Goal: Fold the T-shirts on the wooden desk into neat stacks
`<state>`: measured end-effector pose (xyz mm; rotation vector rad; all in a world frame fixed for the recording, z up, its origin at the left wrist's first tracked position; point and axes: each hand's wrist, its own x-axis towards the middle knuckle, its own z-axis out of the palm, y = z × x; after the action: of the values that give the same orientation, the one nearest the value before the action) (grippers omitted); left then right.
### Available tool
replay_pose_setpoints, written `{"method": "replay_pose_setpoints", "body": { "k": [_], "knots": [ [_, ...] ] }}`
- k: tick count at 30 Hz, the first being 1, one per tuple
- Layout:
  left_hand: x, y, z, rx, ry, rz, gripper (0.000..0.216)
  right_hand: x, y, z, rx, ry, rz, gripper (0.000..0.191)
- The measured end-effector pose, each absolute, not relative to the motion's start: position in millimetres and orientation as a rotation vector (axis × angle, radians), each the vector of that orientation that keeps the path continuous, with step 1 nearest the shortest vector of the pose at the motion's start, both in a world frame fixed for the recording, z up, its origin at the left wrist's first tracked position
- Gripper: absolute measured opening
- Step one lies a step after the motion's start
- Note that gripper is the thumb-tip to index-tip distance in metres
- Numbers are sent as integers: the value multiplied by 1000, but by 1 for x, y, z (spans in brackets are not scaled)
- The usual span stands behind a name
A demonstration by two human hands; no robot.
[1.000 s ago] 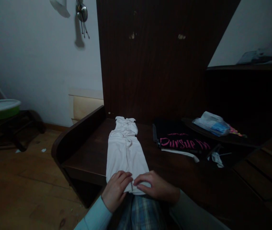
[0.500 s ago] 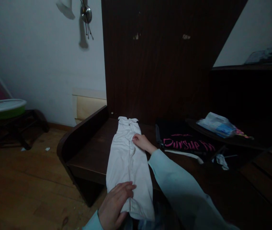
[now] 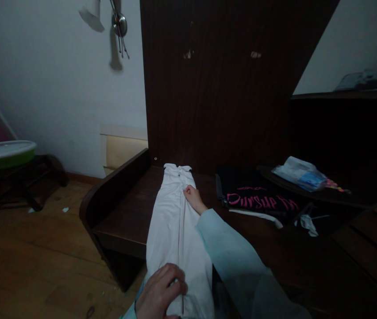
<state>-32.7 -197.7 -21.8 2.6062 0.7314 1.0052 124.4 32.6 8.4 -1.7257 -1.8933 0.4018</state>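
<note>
A long white garment [image 3: 165, 239] lies lengthwise on the dark wooden bench, its narrow gathered end toward the back panel and its near end hanging past the front edge. A straight seam or fold line runs down its middle. My right hand [image 3: 192, 197] is closed in a pinch on that line, near the far end. Close to me, my left hand [image 3: 162, 288] has curled fingers gripping the fabric at the near end; its fingertips are partly hidden.
The bench [image 3: 125, 212] has a raised left side. To the right lie a folded black cloth [image 3: 258, 195] with pink lettering and a plastic packet [image 3: 303, 173]. A green basin [image 3: 5, 155] stands on a low stool at the left. A wall lamp [image 3: 119, 24] hangs above.
The middle line of the garment is straighter and its wrinkles are smoother. My left hand has shifted slightly down toward me and its fingers have curled. My right hand stays near the same spot.
</note>
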Motion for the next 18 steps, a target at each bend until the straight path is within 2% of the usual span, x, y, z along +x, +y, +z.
{"method": "replay_pose_setpoints", "body": {
  "k": [5, 9, 13, 18],
  "knots": [
    [-34, -198, -25, 2591, 731, 987, 58, 123, 28, -1, -1618, -1894, 439, 22],
    [-34, -196, -35, 2618, 723, 1015, 53, 121, 24, -2, -1577, -1962, 348, 10],
    [-35, -199, -30, 2606, 757, 981, 53, 118, 23, 1, -1671, -2067, 209, 9],
    [-36, -201, -24, 2590, 795, 937, 58, 106, 24, 7, -1870, -2060, 166, 23]
  ]
}}
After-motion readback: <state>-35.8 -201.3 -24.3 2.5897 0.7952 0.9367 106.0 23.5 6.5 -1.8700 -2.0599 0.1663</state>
